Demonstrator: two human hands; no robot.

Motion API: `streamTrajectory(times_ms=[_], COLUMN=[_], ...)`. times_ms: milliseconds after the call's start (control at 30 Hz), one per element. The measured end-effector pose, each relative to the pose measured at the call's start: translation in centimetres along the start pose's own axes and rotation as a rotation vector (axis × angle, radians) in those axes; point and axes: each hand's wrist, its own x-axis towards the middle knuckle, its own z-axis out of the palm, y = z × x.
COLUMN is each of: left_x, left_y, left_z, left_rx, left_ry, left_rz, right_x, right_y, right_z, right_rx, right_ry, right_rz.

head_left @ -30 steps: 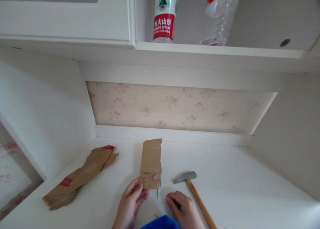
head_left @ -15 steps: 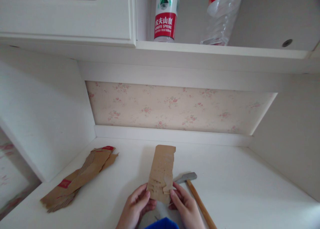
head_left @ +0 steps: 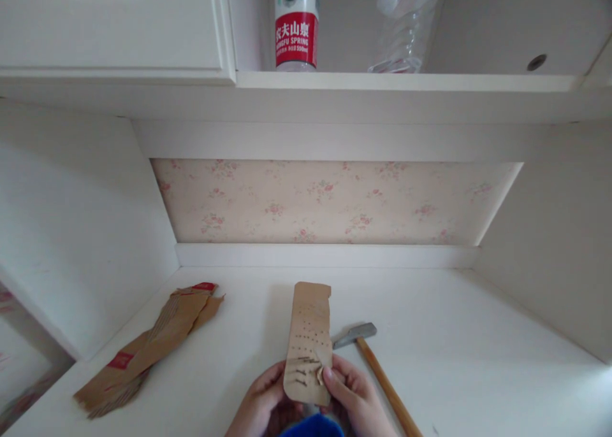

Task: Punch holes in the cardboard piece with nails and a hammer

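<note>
A narrow strip of brown cardboard stands nearly upright at the bottom centre, its face dotted with rows of small holes and a few thin nails near its lower end. My left hand grips the strip's lower left edge with curled fingers. My right hand holds the lower right edge, thumb pressed on the front of the strip. A hammer with a grey head and wooden handle lies on the white desk just right of my right hand.
A torn pile of brown cardboard with red labels lies on the desk at the left. A shelf above holds a red-labelled water bottle and a clear empty bottle. A blue thing shows at the bottom edge.
My right hand came off the desk and took hold of the strip's right edge. The strip moved a little right and turned, showing the holes and nails. The camera tilted slightly down.
</note>
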Motion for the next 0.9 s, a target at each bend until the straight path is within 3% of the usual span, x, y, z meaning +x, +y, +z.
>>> streamTrajectory(times_ms=[400, 633, 900], left_x=[-0.3, 0.0, -0.5], left_y=[-0.1, -0.6, 0.8], left_z=[0.6, 0.1, 0.1], left_rx=[0.035, 0.077, 0.312], left_ry=[-0.051, -0.110, -0.090], left_rz=[0.061, 0.126, 0.168], right_x=[-0.4, -0.3, 0.3], right_y=[-0.6, -1.4, 0.1], right_z=[0.9, 1.9, 0.7], right_rx=[0.084, 0.165, 0.183], right_ry=[-0.148, -0.148, -0.083], right_rz=[-0.032, -0.050, -0.043])
